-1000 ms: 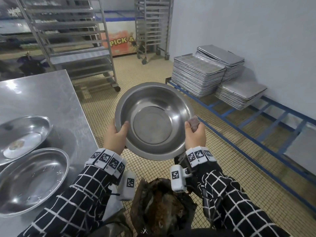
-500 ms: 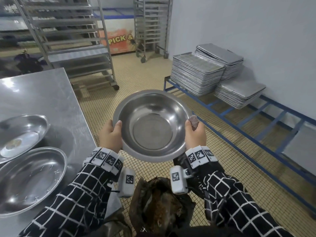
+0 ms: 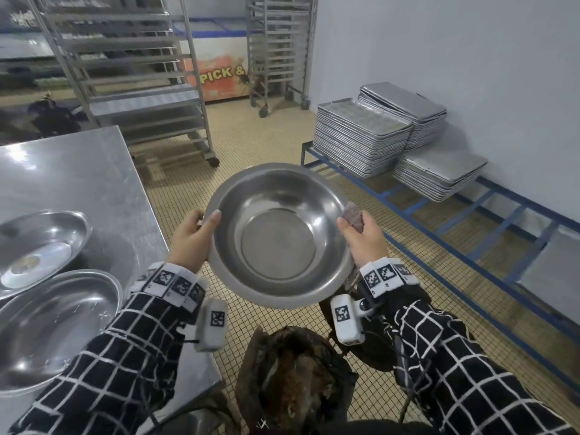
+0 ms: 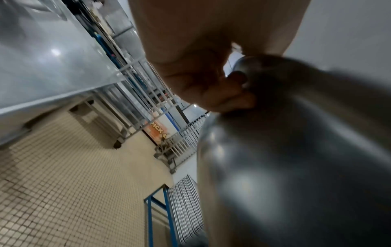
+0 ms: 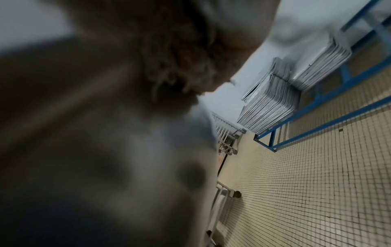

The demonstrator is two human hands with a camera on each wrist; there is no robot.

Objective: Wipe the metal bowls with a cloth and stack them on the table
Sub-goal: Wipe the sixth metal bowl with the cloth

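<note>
Stacked metal baking trays point(image 3: 361, 136) on a blue steel frame point(image 3: 489, 221) along the right wall. Two wheeled tray racks point(image 3: 125, 73) at the rear, beside an orange sign point(image 3: 219, 76) reading "PICK &". Beige small-tile floor point(image 3: 251, 146) throughout. Dark crumpled bag point(image 3: 292, 381) at bottom centre.

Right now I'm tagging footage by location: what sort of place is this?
Most likely a commercial bakery or kitchen back room. Stacks of metal baking trays sit on a low blue frame, wheeled tray racks stand behind, and the worktable is stainless steel.
</note>
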